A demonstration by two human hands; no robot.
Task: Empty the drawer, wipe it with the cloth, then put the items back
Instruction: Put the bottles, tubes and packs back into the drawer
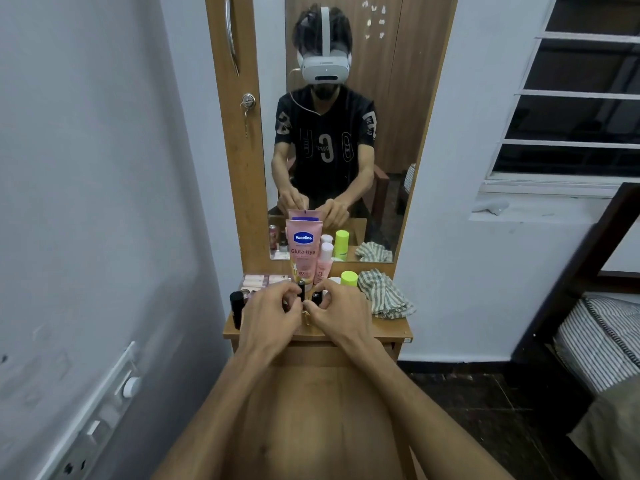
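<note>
- Left grip (273,311): fingers curled shut around a small black bottle (302,289), mid-table.
- Right grip (341,308): fingers pinched on a second small dark bottle (316,296) just beside the first.
- Cloth (382,294): crumpled at the table's (391,329) right edge, apart from both grips.
- Drawer (332,410): pulled out below the table's front edge, bare wood showing.
- Pink tube (304,252): upright behind the hands, at the back edge.

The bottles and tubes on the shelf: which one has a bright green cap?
The short bottle beside the striped cloth; the Vaseline tube and small bottle are pink.
</note>
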